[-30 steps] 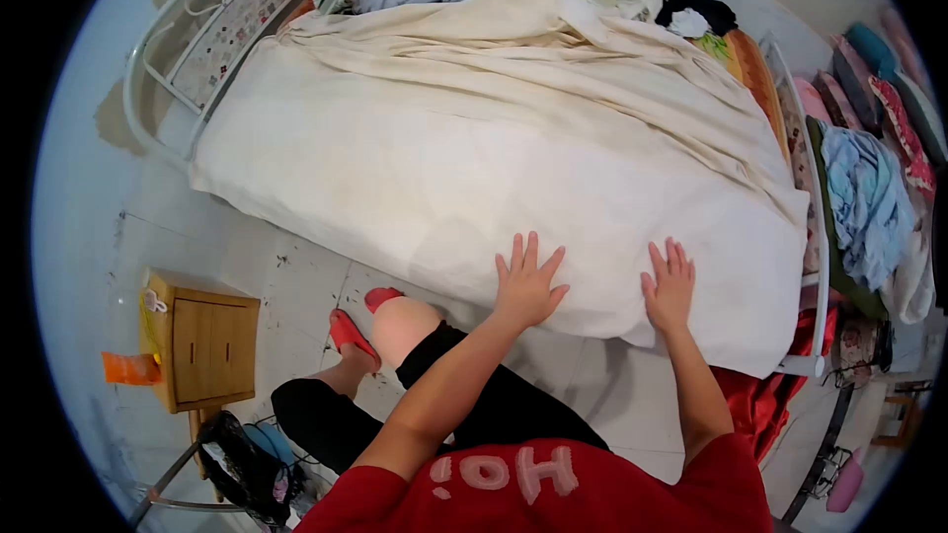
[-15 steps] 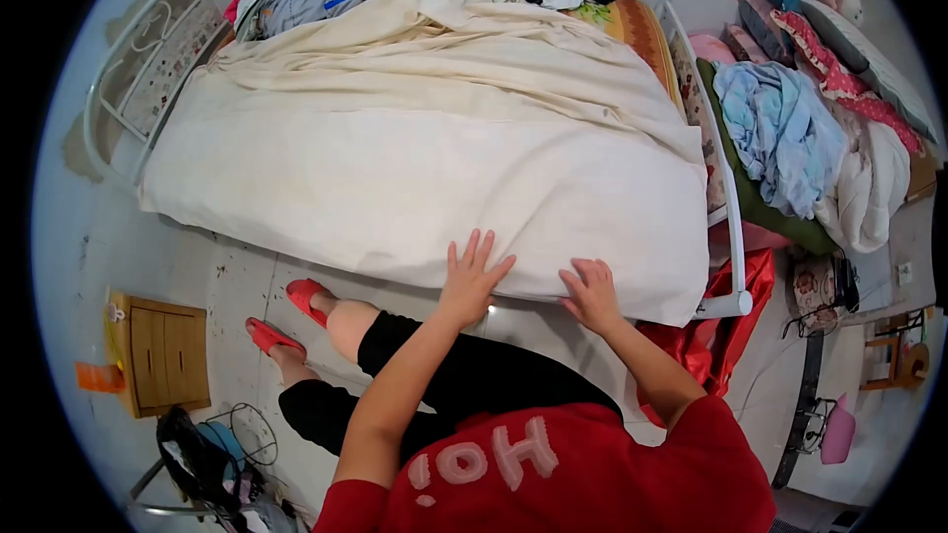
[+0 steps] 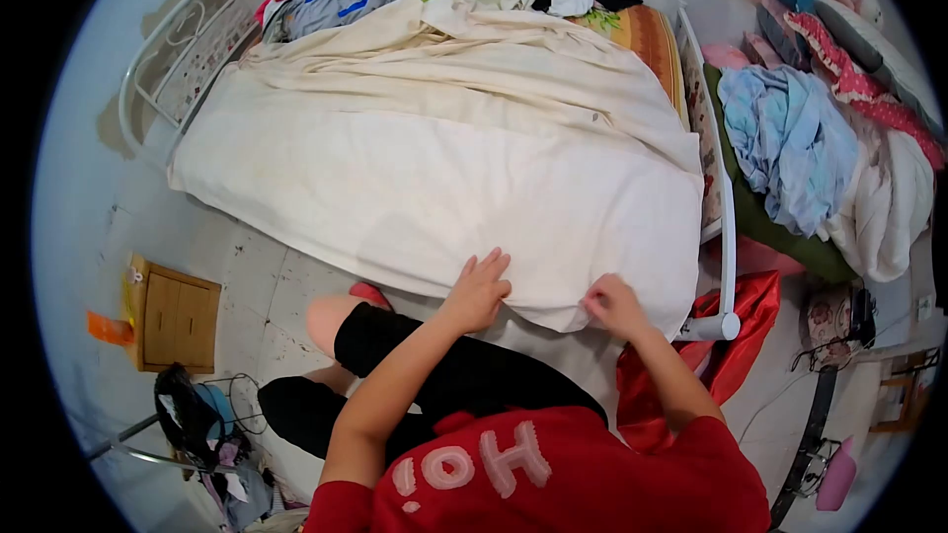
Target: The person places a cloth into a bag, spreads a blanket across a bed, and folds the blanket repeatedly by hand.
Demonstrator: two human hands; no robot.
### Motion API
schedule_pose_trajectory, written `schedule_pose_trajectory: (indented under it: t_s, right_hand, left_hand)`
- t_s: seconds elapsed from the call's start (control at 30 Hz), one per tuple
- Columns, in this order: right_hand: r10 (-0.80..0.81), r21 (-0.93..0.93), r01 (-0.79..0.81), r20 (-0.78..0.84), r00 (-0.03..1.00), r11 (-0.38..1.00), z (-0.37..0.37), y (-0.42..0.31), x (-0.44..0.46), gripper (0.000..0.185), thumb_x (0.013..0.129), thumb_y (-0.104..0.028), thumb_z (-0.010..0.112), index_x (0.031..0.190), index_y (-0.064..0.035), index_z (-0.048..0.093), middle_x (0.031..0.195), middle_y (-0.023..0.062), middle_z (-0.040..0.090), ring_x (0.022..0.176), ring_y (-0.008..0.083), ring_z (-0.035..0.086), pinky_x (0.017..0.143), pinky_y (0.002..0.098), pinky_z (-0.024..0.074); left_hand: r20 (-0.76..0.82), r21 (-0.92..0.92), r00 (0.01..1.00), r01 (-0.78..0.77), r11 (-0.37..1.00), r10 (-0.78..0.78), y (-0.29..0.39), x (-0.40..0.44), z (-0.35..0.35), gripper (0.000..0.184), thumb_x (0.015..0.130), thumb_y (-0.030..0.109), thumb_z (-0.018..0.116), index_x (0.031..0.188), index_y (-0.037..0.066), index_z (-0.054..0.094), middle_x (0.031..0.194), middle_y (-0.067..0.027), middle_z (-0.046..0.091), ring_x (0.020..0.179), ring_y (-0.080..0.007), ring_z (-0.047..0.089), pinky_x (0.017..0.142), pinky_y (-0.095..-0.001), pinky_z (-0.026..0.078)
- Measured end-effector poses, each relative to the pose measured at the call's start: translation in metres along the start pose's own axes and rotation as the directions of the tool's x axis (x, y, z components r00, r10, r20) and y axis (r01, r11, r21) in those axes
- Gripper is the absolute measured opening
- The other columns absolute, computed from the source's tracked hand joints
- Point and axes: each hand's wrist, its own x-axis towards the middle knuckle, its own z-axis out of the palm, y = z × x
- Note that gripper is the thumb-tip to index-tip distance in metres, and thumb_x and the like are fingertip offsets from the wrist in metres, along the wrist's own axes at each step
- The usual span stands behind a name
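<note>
A cream-white bed sheet [image 3: 425,173] covers the bed, smooth along the near side and gathered in folds toward the back. My left hand [image 3: 479,293] lies on the sheet's near edge with its fingers stretched out. To the right of it, my right hand [image 3: 616,306] is closed, its fingertips pinching the sheet near the front edge. Between the two hands the hem dips in a shallow curve. The underside of the edge is hidden from view.
White metal bed ends stand at left [image 3: 148,89] and right [image 3: 729,237]. Clothes [image 3: 346,0] are heaped along the back. Blue bedding [image 3: 790,143] and pillows lie at right. Red fabric [image 3: 736,365] lies on the floor by the right bed end. A wooden cabinet [image 3: 178,321] stands left.
My right hand has gone from spread fingers to a pinch on the sheet and moved slightly right and nearer. My left hand has slid a little nearer. The view has shifted slightly.
</note>
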Motion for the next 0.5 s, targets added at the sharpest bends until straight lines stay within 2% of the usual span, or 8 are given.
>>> schedule_pose_trajectory:
  t_s: [0.03, 0.07, 0.1, 0.13, 0.2, 0.23, 0.33, 0.5]
  right_hand:
    - [0.011, 0.009, -0.011, -0.006, 1.0, 1.0, -0.002, 0.009, -0.003, 0.015, 0.074, -0.013, 0.063, 0.083, -0.0041, 0.057, 0.088, 0.0138, 0.056, 0.088, 0.0309, 0.051, 0.078, 0.036, 0.0416]
    - [-0.023, -0.153, -0.025, -0.306, 0.952, 0.988, -0.007, 0.018, -0.005, 0.021, 0.074, -0.015, 0.063, 0.091, -0.005, 0.057, 0.096, 0.0157, 0.054, 0.094, 0.0329, 0.05, 0.082, 0.0384, 0.0405]
    - [-0.102, -0.306, -0.092, -0.564, 0.819, 0.948, -0.012, 0.026, -0.009, 0.027, 0.074, -0.017, 0.064, 0.098, -0.006, 0.057, 0.104, 0.0177, 0.052, 0.099, 0.0349, 0.048, 0.085, 0.0408, 0.0394]
    - [-0.088, -0.305, -0.111, -0.569, 0.817, 0.946, -0.018, 0.035, -0.015, 0.027, 0.074, -0.017, 0.064, 0.098, -0.006, 0.057, 0.104, 0.0177, 0.052, 0.099, 0.0349, 0.048, 0.085, 0.0408, 0.0394]
    - [0.01, -0.456, -0.598, -0.79, 0.613, 0.659, -0.026, 0.048, -0.026, 0.043, 0.076, -0.023, 0.065, 0.115, -0.0097, 0.052, 0.117, 0.0219, 0.045, 0.106, 0.0396, 0.043, 0.089, 0.047, 0.0365]
    - [0.016, -0.45, -0.606, -0.795, 0.607, 0.656, -0.027, 0.052, -0.029, 0.043, 0.076, -0.023, 0.065, 0.115, -0.0097, 0.052, 0.117, 0.0219, 0.045, 0.106, 0.0396, 0.043, 0.089, 0.047, 0.0365]
    - [0.347, -0.21, -0.758, -0.792, 0.503, 0.618, -0.033, 0.063, -0.033, 0.049, 0.08, -0.029, 0.062, 0.123, -0.0138, 0.046, 0.114, 0.0233, 0.044, 0.104, 0.0403, 0.044, 0.086, 0.0477, 0.0382]
    - [0.331, -0.231, -0.746, -0.787, 0.521, 0.624, -0.046, 0.075, -0.037, 0.045, 0.083, -0.03, 0.058, 0.123, -0.0133, 0.045, 0.108, 0.0217, 0.047, 0.099, 0.039, 0.047, 0.081, 0.0445, 0.0414]
  left_hand:
    - [-0.007, 0.008, 0.999, 0.033, 0.999, -0.033, 0.0, 0.0, -0.001, 0.016, 0.072, 0.008, 0.062, 0.087, 0.008, 0.056, 0.136, -0.0168, 0.036, 0.131, -0.0335, 0.026, 0.102, -0.053, 0.025]
    - [0.006, 0.005, 1.0, 0.022, 1.0, -0.022, 0.0, -0.001, -0.001, 0.016, 0.072, 0.008, 0.062, 0.087, 0.008, 0.056, 0.136, -0.0168, 0.036, 0.131, -0.0335, 0.026, 0.102, -0.053, 0.025]
    - [-0.023, -0.062, 0.998, 0.052, 0.997, -0.054, 0.002, -0.002, -0.001, 0.022, 0.073, 0.011, 0.062, 0.095, 0.009, 0.056, 0.136, -0.0174, 0.036, 0.13, -0.034, 0.027, 0.102, -0.0524, 0.025]
    - [-0.05, -0.131, 0.995, 0.08, 0.988, -0.088, 0.005, -0.001, 0.0, 0.029, 0.075, 0.014, 0.063, 0.103, 0.011, 0.057, 0.136, -0.018, 0.035, 0.13, -0.0344, 0.028, 0.102, -0.0518, 0.026]
    - [-0.081, -0.154, 0.996, 0.024, 0.988, -0.036, 0.013, 0.007, 0.002, 0.036, 0.076, 0.017, 0.063, 0.11, 0.013, 0.054, 0.136, -0.0187, 0.034, 0.13, -0.0347, 0.028, 0.102, -0.0513, 0.026]
    - [-0.125, -0.162, 0.992, -0.026, 0.987, 0.006, 0.015, 0.012, 0.001, 0.043, 0.077, 0.019, 0.063, 0.118, 0.014, 0.052, 0.137, -0.0195, 0.034, 0.129, -0.035, 0.028, 0.101, -0.0509, 0.026]
    - [-0.112, -0.086, 0.992, -0.062, 0.994, 0.053, 0.021, 0.028, 0.003, 0.048, 0.077, 0.02, 0.063, 0.123, 0.016, 0.049, 0.137, -0.02, 0.032, 0.129, -0.035, 0.029, 0.101, -0.0502, 0.027]
    - [-0.058, -0.035, 0.995, -0.085, 0.996, 0.083, 0.03, 0.044, 0.015, 0.051, 0.077, 0.018, 0.063, 0.125, 0.015, 0.047, 0.136, -0.0207, 0.032, 0.127, -0.0369, 0.03, 0.101, -0.048, 0.028]
